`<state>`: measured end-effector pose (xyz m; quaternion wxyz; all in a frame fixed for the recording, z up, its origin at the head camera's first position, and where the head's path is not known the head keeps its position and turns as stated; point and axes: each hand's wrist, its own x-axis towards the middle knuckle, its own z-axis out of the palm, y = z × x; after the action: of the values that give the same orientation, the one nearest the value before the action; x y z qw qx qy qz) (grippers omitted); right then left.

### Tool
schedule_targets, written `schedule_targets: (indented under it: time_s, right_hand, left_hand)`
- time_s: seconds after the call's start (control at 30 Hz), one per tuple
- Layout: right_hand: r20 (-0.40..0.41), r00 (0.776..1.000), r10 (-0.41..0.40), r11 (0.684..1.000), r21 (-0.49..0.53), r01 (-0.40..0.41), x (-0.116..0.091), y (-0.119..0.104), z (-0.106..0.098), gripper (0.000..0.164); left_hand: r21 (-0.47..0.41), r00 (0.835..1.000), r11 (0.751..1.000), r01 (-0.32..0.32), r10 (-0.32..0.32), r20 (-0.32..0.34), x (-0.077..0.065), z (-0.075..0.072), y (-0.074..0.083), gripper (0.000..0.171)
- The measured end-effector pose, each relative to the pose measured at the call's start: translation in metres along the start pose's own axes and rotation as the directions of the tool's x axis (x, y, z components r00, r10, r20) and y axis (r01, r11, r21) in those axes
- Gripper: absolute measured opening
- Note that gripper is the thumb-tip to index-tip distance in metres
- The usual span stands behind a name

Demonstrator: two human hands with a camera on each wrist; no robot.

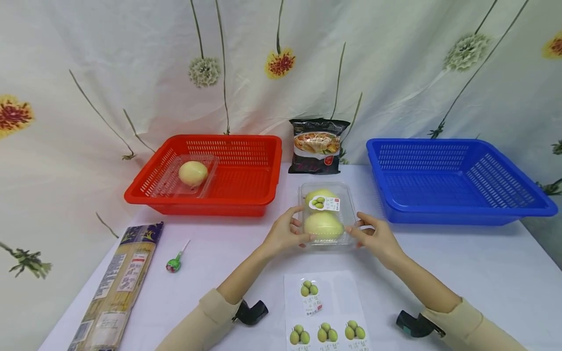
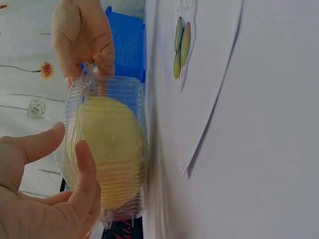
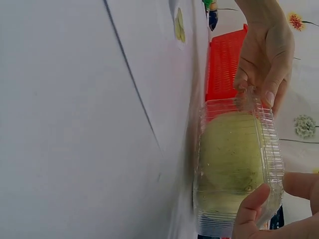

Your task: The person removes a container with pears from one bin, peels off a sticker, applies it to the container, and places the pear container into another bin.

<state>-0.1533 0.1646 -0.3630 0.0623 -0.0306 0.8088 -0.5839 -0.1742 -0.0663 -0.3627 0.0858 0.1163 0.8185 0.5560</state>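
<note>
A clear plastic clamshell box [image 1: 353, 209] stands at the middle of the table, its lid down over two pale yellow-green fruits [image 1: 324, 225]. On the lid sits a white label [image 1: 324, 203] with a picture of green fruit. My left hand [image 1: 287, 231] holds the box by its left front side, with curled fingers and the thumb at the front edge. At the opposite side, my right hand [image 1: 376, 240] grips the front right corner between thumb and fingers. The right wrist view shows the left hand [image 3: 266, 59] pinching the rim at the box's corner.
Behind stands a black noodle packet [image 1: 317, 146]. A red basket [image 1: 219, 207] at left contains another clear box with one fruit; a blue basket [image 1: 456, 214] stands at right. A label sheet [image 1: 327, 312] lies in front, a lollipop [image 1: 173, 263] and noodle pack [image 1: 118, 282] at left.
</note>
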Motion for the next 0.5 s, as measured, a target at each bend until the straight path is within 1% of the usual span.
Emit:
schedule_targets:
  time_s: [0.07, 0.13, 0.2, 0.37, 0.5]
  right_hand:
    - [-0.004, 1.0, -0.012, 0.999, -0.034, 0.012, -0.001, -0.005, -0.003, 0.066]
    - [-0.01, 1.0, -0.024, 0.997, -0.071, 0.023, -0.001, -0.011, -0.006, 0.066]
    - [-0.017, 0.999, -0.036, 0.994, -0.099, 0.034, -0.002, -0.018, -0.011, 0.066]
    - [-0.025, 0.997, -0.079, 0.984, -0.16, 0.074, -0.002, -0.035, -0.025, 0.067]
    - [-0.037, 0.993, -0.114, 0.98, -0.166, 0.107, -0.002, -0.046, -0.039, 0.068]
  left_hand:
    - [-0.001, 1.0, 1.0, -0.014, 0.014, -0.008, -0.001, 0.0, 0.0, 0.073]
    - [-0.007, 0.999, 0.999, -0.042, 0.042, -0.023, -0.002, 0.001, 0.002, 0.073]
    - [-0.022, 0.996, 0.996, -0.083, 0.082, -0.045, -0.003, 0.0, 0.005, 0.073]
    - [-0.087, 0.978, 0.978, -0.192, 0.182, -0.103, -0.001, -0.001, 0.02, 0.072]
    - [-0.123, 0.96, 0.957, -0.264, 0.248, -0.133, 0.008, 0.001, 0.033, 0.071]
